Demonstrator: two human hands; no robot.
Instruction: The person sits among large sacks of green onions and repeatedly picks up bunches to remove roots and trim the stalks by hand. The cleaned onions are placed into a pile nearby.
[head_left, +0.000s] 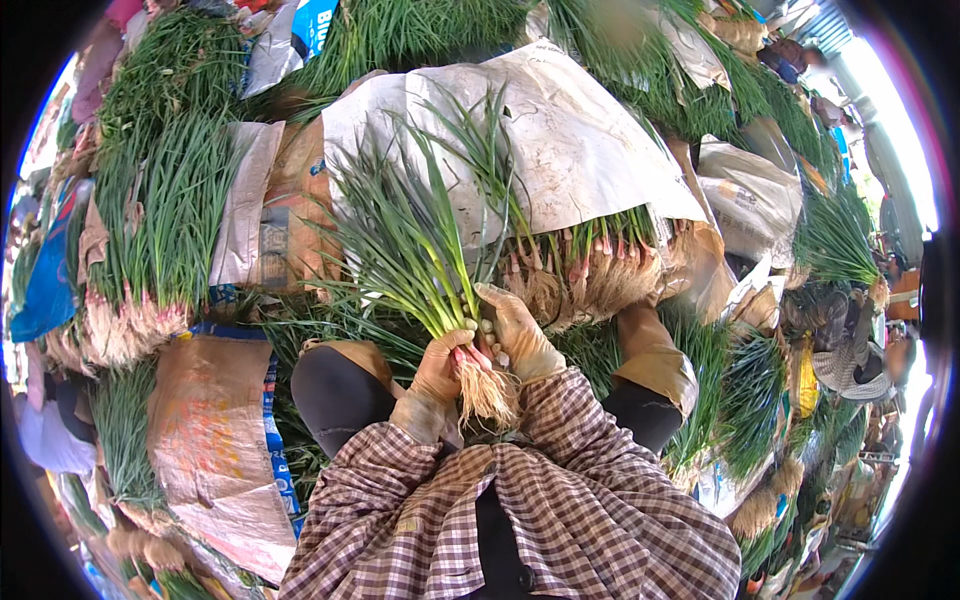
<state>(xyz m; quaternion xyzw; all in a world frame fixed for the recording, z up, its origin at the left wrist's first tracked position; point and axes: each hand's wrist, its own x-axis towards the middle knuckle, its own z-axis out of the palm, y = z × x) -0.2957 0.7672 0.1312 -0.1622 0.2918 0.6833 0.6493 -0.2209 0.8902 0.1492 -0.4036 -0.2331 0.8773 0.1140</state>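
Note:
A bunch of leafy green garlic or scallion plants (420, 262), with reddish stem bases and pale stringy roots, is held in front of my body. My left hand (442, 367), in a pale thin glove, grips the stems just above the roots. On the bunch's other side, my right hand (514, 322), gloved likewise, has its fingers curled against the stems, thumb pointing up. Just beyond lies a white woven sack (540, 150) with a few loose plants (499, 165) on it. From under its near edge stick out the rooted ends of more plants (600, 262).
Upright rows of similar plants (165, 217) stand at the left. A tan woven sack (214, 427) covers the lower left, and a whitish sack (750, 187) lies at the right. My bent knees flank my hands. Another person (847, 352) sits at the far right, holding a bunch.

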